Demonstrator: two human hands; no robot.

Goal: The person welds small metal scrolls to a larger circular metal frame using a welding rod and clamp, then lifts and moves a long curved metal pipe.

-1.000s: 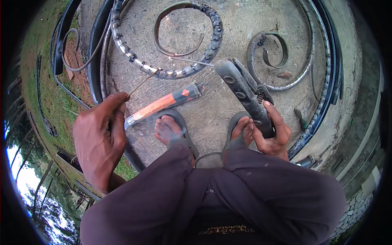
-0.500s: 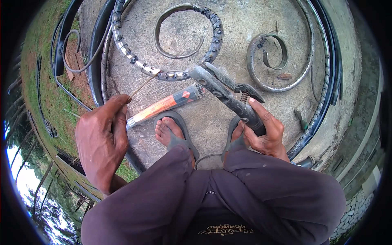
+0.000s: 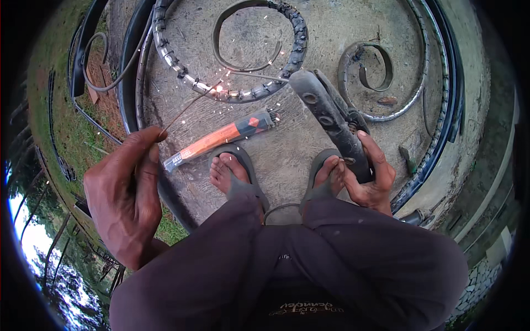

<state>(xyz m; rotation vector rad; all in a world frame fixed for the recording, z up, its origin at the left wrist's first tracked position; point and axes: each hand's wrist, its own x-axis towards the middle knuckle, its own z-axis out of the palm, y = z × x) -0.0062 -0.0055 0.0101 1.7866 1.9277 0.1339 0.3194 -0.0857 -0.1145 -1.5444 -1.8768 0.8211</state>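
Left hand [image 3: 122,199] pinches thin brown metal rod [image 3: 190,106]; right hand [image 3: 372,179] grips black tong-shaped holder [image 3: 333,121], grey electrode [image 3: 259,76] near silvery-black spiral metal strip [image 3: 253,94] on grey concrete [image 3: 290,132]. Bright flying sparks [image 3: 220,89] could burn bare toes [image 3: 218,172] in open grey sandals [image 3: 252,182].

Conc. slab [image 3: 284,185], carrying, from where I stand: 1 lg. metal scroll [image 3: 301,49], 1 smaller scroll [image 3: 388,69], 1 sm. brown frag. [image 3: 387,101] inside latter's curve, 1 orange-&-blk. pkt. [image 3: 212,142], rods [image 3: 274,116] showing one end, & pr. grey sandals [image 3: 243,190], worn.
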